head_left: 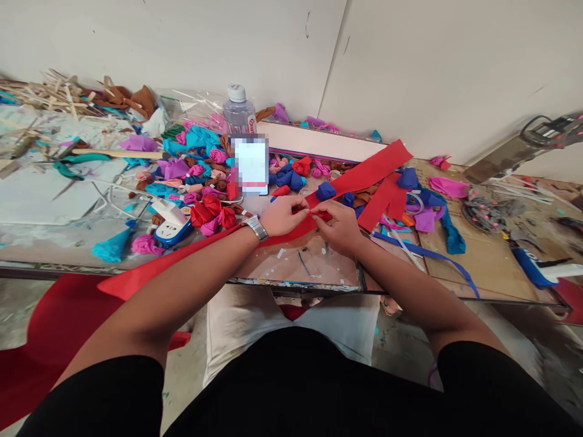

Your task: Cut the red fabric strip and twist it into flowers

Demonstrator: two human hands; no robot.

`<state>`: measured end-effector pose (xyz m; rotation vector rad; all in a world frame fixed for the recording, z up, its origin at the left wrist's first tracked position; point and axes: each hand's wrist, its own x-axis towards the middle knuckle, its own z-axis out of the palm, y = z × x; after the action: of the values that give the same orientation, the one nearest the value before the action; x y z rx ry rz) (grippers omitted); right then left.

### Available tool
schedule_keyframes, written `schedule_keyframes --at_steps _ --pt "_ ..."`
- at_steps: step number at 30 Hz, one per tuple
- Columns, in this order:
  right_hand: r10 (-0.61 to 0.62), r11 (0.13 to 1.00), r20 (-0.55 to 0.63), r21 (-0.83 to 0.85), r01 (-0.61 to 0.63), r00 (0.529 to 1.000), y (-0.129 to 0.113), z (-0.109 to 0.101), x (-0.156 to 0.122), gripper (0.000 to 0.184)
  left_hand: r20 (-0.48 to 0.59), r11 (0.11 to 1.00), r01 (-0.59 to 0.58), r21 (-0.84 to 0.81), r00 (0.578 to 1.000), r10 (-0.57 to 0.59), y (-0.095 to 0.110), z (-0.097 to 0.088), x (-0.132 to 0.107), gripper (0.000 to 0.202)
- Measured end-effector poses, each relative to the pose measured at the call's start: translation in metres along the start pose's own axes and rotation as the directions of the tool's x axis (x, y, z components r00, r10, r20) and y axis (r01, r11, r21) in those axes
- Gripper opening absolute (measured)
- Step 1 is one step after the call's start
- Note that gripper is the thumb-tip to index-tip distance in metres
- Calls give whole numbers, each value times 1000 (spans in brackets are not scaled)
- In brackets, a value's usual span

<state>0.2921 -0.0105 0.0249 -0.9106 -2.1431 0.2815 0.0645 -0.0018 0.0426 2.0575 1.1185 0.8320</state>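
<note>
A long red fabric strip (364, 173) runs across the table from the far right, under my hands, and down off the left front edge. My left hand (283, 214), with a metal watch at the wrist, pinches the strip where it passes the middle of the table. My right hand (339, 224) pinches the same strip just to the right, fingertips almost touching the left hand's. Small rolled fabric rosettes in red (206, 212), pink, blue and teal lie just behind my left hand.
A water bottle (239, 112) and a propped phone (251, 165) stand behind the hands. A white-and-blue power strip (172, 226) lies left. Wood scraps (54, 91) pile at far left. Blue fabric strips (449, 233) and a glue gun (523, 149) are at right. Red cloth hangs below the table edge.
</note>
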Motion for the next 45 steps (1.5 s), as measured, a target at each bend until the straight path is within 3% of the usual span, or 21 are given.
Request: schedule_keyframes --at_steps 6,37,45 --pt "-2 1000 -3 5 2 1000 1 1 0 16 16 999 12 41 1000 -13 -1 1 0 32" --pt "123 992 65 25 -124 990 -6 -2 3 22 -4 998 -35 -58 999 35 -2 3 1 34" --pt "89 996 52 10 -90 995 -2 0 2 19 5 999 -34 -17 999 34 -5 4 1 37"
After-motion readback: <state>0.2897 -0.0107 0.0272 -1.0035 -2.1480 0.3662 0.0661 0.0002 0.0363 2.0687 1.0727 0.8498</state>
